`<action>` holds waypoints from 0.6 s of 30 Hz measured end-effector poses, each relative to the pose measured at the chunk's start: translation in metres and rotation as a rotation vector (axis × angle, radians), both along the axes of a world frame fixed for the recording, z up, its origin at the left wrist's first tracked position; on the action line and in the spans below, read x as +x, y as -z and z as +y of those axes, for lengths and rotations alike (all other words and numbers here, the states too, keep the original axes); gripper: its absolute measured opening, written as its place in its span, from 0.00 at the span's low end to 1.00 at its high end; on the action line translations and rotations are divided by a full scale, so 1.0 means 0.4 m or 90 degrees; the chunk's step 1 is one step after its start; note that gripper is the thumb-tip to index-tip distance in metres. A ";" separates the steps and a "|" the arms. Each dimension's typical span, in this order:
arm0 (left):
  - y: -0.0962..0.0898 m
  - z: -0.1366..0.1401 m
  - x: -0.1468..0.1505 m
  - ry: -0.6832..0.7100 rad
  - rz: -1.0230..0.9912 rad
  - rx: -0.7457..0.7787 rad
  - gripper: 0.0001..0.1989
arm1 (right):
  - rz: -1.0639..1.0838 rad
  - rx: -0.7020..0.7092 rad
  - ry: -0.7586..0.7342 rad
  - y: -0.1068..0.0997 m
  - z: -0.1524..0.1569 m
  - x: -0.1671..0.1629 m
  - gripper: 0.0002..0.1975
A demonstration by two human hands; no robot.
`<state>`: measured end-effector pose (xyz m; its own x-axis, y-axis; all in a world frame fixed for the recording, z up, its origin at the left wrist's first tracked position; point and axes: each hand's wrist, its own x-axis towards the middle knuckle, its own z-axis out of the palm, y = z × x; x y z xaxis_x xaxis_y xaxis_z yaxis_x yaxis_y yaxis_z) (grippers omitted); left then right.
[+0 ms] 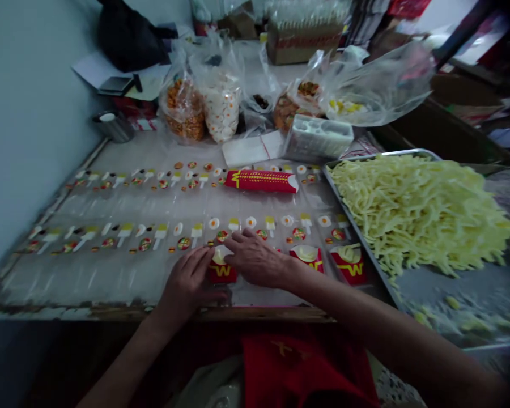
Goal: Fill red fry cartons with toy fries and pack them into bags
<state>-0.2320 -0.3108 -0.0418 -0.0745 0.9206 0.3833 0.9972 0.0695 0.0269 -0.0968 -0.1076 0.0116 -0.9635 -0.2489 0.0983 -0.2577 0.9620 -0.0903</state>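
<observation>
A small red french-fry carton with a yellow letter mark lies near the table's front edge, a pale piece showing at its top. My left hand grips its left side, fingers bent and close together. Over its upper right corner is my right hand, fingertips pinched at the carton's mouth; what is between them is hidden. To the right lie two similar cartons, a middle one and a right one, with pale fries at their tops. Part of another red carton is covered by my right hand.
Rows of miniature food pieces lie on clear plastic packets. A stack of flat red cartons sits behind them. At right, a metal tray holds a heap of pale fries. Bags of miniatures and a clear plastic box stand behind.
</observation>
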 end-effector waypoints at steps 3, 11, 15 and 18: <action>0.000 -0.004 0.014 -0.042 0.001 -0.038 0.43 | -0.018 -0.006 -0.031 0.017 0.010 0.006 0.07; -0.064 -0.016 0.027 -0.039 0.028 -0.044 0.45 | 0.005 -0.225 0.087 0.020 0.022 0.037 0.10; -0.132 0.019 -0.031 -0.011 -0.024 -0.012 0.36 | 0.090 -0.343 0.381 -0.026 0.172 0.067 0.11; -0.180 0.175 -0.083 0.014 -0.040 0.021 0.17 | 0.142 -0.278 0.647 -0.045 0.327 0.064 0.13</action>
<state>-0.2653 -0.2408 0.0301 -0.0796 0.9093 0.4085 0.9947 0.0457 0.0921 -0.0711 0.0234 0.0297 -0.6500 0.7383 0.1800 0.5743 0.6324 -0.5199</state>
